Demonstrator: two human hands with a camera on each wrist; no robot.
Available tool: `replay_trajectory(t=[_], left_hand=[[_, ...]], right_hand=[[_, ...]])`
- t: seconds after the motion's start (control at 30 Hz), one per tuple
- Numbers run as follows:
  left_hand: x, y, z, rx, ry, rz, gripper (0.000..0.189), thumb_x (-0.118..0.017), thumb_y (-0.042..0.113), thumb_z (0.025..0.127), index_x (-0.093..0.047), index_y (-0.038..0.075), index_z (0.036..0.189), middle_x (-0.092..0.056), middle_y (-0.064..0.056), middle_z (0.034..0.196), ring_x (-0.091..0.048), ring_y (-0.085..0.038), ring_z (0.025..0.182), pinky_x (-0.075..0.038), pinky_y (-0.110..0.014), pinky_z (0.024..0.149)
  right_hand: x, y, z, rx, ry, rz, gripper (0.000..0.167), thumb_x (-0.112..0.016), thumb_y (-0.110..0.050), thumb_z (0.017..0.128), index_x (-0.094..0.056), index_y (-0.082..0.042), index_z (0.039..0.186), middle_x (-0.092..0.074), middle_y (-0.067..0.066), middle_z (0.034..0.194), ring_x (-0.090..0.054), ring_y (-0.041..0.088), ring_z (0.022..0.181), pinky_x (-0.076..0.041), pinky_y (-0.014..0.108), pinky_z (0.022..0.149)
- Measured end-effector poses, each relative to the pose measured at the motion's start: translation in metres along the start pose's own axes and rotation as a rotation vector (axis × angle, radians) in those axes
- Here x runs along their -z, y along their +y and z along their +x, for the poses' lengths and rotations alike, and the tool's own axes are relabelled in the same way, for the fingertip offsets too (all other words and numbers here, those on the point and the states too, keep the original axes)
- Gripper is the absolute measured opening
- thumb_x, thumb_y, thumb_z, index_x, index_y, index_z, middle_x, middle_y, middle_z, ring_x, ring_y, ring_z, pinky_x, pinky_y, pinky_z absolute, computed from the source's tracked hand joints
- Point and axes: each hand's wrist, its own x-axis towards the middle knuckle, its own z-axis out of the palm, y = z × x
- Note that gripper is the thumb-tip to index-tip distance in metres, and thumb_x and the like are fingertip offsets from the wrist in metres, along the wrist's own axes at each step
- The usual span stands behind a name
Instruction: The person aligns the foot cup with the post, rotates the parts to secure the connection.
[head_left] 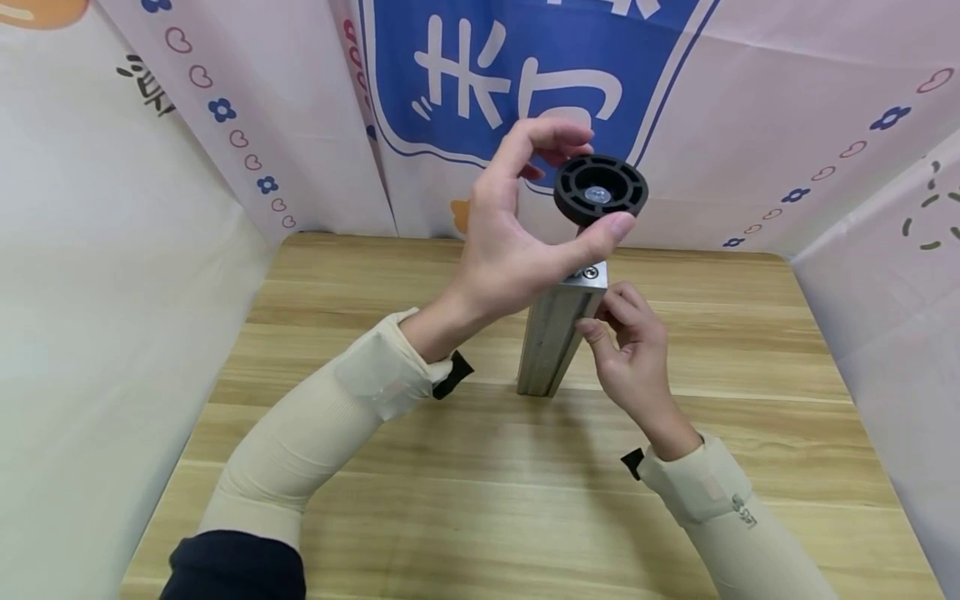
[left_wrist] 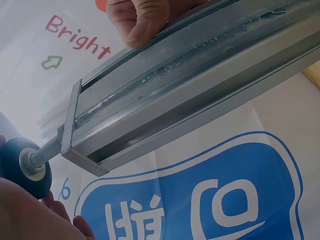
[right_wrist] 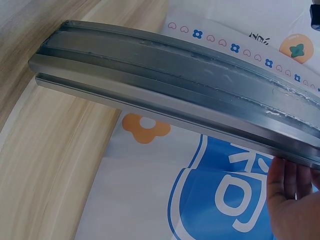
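An aluminium profile [head_left: 557,333] stands upright on the wooden table, with grooves along its sides and an end plate [left_wrist: 72,125] on top. A black round levelling foot [head_left: 600,190] sits on a threaded stud [left_wrist: 47,150] that rises from this plate. My left hand [head_left: 517,221] holds the foot by its rim, thumb on the near side and fingers curled round the far side. Below it, my right hand [head_left: 633,358] grips the profile near its upper end, thumb on the near face. Some of the right fingers are hidden behind the profile.
The wooden table [head_left: 420,500] runs up to a printed cloth backdrop [head_left: 712,150] with a blue sign. White cloth walls [head_left: 112,250] enclose the left and right sides. Black pieces [head_left: 453,375] stick out from both sleeve cuffs.
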Motion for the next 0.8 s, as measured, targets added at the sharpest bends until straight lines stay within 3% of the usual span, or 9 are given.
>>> replay_trajectory(t=[0.4, 0.63, 0.8], left_hand=[[-0.0001, -0.0043, 0.0001, -0.031, -0.044, -0.113, 0.049, -0.068, 0.019, 0.085, -0.059, -0.009, 0.125, -0.069, -0.023, 0.125, -0.059, -0.018, 0.112, -0.041, -0.024, 0.099], [-0.0003, -0.0057, 0.0014, -0.005, -0.097, -0.208, 0.051, -0.055, 0.021, 0.089, -0.053, -0.013, 0.127, -0.067, -0.029, 0.129, -0.062, -0.024, 0.116, -0.047, -0.029, 0.104], [-0.0013, -0.0041, 0.0012, 0.045, -0.139, -0.297, 0.050, -0.045, 0.014, 0.091, -0.049, -0.017, 0.130, -0.061, -0.033, 0.133, -0.061, -0.027, 0.119, -0.055, -0.037, 0.105]], right_hand=[[0.0001, -0.0003, 0.0007, -0.006, 0.009, -0.004, 0.032, -0.073, -0.013, 0.096, -0.070, 0.016, 0.111, -0.058, -0.008, 0.100, -0.057, 0.006, 0.086, -0.053, 0.017, 0.076], [-0.0002, -0.0012, 0.0011, -0.024, 0.013, -0.009, 0.025, -0.072, -0.001, 0.094, -0.070, 0.016, 0.113, -0.059, -0.008, 0.100, -0.059, 0.007, 0.086, -0.054, 0.016, 0.077], [-0.0005, -0.0023, 0.0015, -0.035, 0.016, -0.011, 0.022, -0.070, 0.006, 0.093, -0.070, 0.016, 0.113, -0.059, -0.008, 0.100, -0.059, 0.006, 0.087, -0.055, 0.016, 0.078]])
